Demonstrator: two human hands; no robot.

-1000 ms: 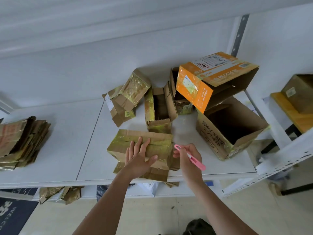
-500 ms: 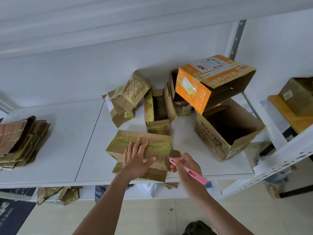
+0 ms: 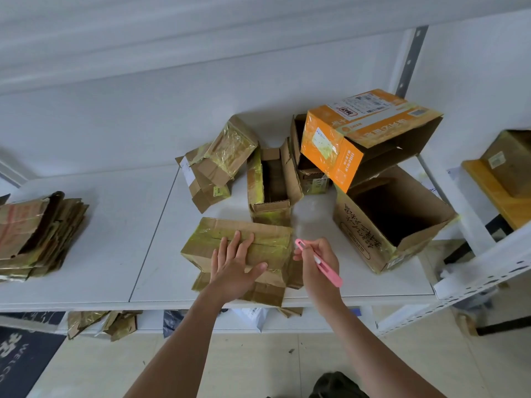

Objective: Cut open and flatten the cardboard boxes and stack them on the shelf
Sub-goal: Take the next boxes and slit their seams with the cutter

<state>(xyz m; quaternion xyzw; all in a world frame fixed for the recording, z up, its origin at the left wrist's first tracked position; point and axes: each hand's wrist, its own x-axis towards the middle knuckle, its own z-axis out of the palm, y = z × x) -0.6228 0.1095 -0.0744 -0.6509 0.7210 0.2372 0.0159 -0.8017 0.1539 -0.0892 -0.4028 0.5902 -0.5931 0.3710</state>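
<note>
**Cutter back up at the box's right end**

Since half a second ago the right hand (image 3: 317, 264) has lifted the pink cutter (image 3: 319, 261) beside the taped box (image 3: 244, 245). The left hand (image 3: 234, 265) presses flat on it. Next, slit the tape; beyond wait open boxes (image 3: 390, 216), with the flattened stack (image 3: 37, 234) far left.

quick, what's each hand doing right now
Left hand: open, fingers flat, pressing on the taped box.
Right hand: closed around the pink cutter.
</note>
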